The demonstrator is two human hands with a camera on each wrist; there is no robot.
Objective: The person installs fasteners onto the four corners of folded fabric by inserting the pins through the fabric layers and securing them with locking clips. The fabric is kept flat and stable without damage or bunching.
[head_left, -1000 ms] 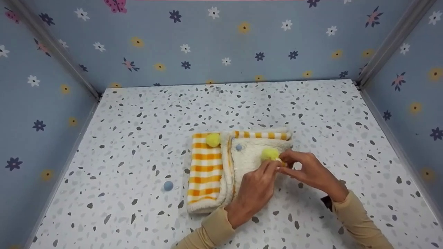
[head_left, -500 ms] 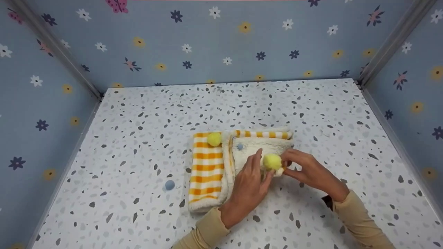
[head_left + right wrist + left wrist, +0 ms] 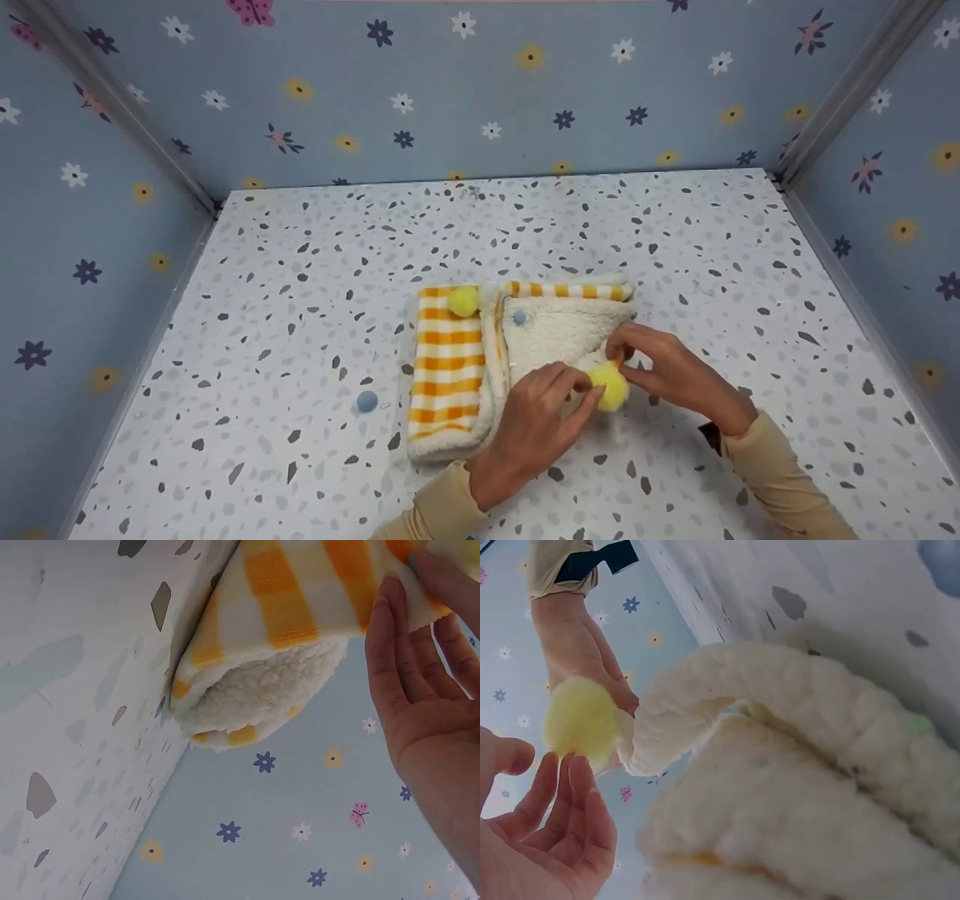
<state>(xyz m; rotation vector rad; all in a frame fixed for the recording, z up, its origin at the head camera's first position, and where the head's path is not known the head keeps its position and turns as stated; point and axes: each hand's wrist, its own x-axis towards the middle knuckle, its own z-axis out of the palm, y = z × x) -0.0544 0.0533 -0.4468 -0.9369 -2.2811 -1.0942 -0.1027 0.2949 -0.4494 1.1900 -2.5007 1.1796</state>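
Observation:
A folded yellow-and-white checked cloth (image 3: 448, 360) with a cream fleece lining (image 3: 780, 795) lies on the speckled table. One yellow pom-pom (image 3: 463, 301) rests on its checked left part, and a small blue ball (image 3: 519, 319) on the fleece. At the near right corner, my left hand (image 3: 536, 416) has its fingertips and thumb at another yellow pom-pom (image 3: 581, 720), pinching its side. My right hand (image 3: 675, 375) pinches the cloth's corner beside that pom-pom. In the right wrist view, the checked fabric (image 3: 277, 592) is lifted there, showing fleece under the fold.
A larger blue ball (image 3: 367, 401) sits on the table (image 3: 300, 322) left of the cloth. Flower-patterned blue panels (image 3: 450, 90) enclose the table at the back and both sides.
The pom-pom at the corner has moved nearer and slightly right. My left hand came off it, fingers spread, then took hold of it again. My right hand stays at the corner.

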